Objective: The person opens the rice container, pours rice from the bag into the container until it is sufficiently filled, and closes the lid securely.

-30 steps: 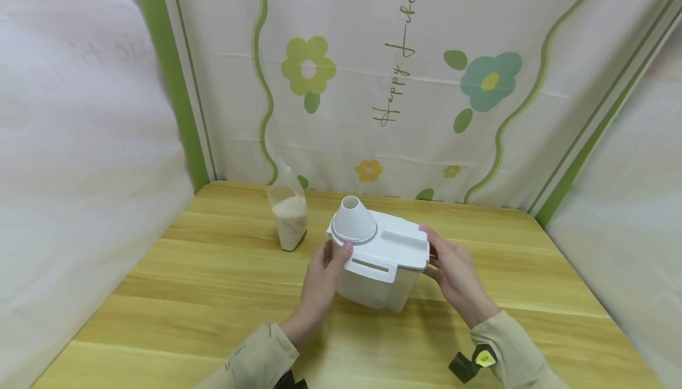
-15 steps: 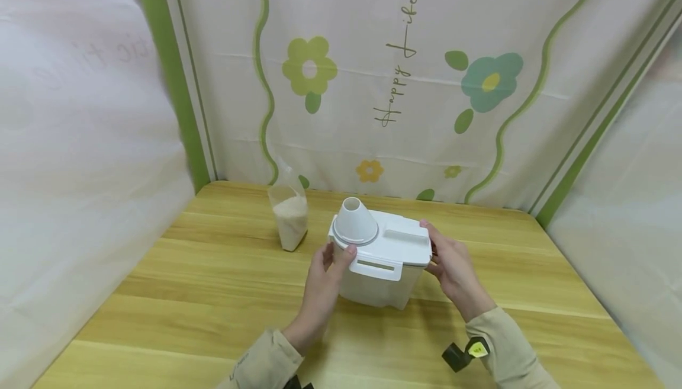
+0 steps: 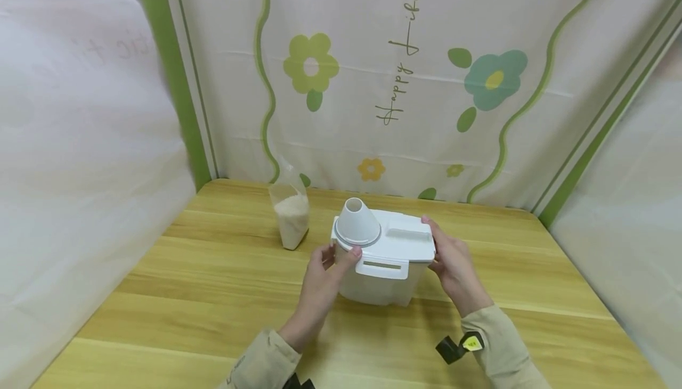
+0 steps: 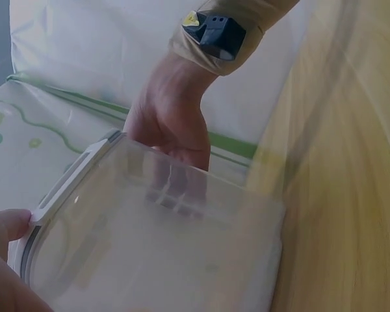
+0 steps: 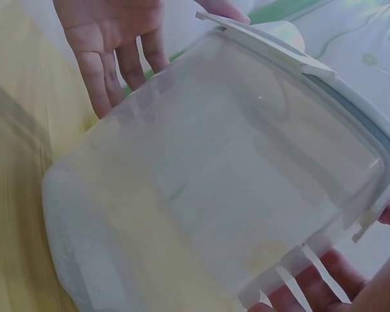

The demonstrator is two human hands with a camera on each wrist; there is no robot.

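Note:
A translucent food storage container [image 3: 373,289] stands in the middle of the table under a white lid [image 3: 394,249]. A white cone-shaped cap [image 3: 356,224] rises from the lid's left part. My left hand [image 3: 319,287] grips the left end, thumb on the lid's edge near the front latch [image 3: 382,268]. On the opposite end my right hand [image 3: 456,266] holds the container, a fingertip at the lid's corner. Through the cloudy wall [image 4: 162,247], in the left wrist view, the right hand's fingers [image 4: 175,195] show against the far side.
A clear bag [image 3: 293,217] partly filled with pale grains stands upright behind and left of the container. The wood-grain table [image 3: 213,294] ends at a printed cloth backdrop [image 3: 341,134], with white cloth walls [image 3: 80,140] on both sides.
Both hands have shifted the container slightly to the right and turned it a little, its right end going farther back. The bag stays in place.

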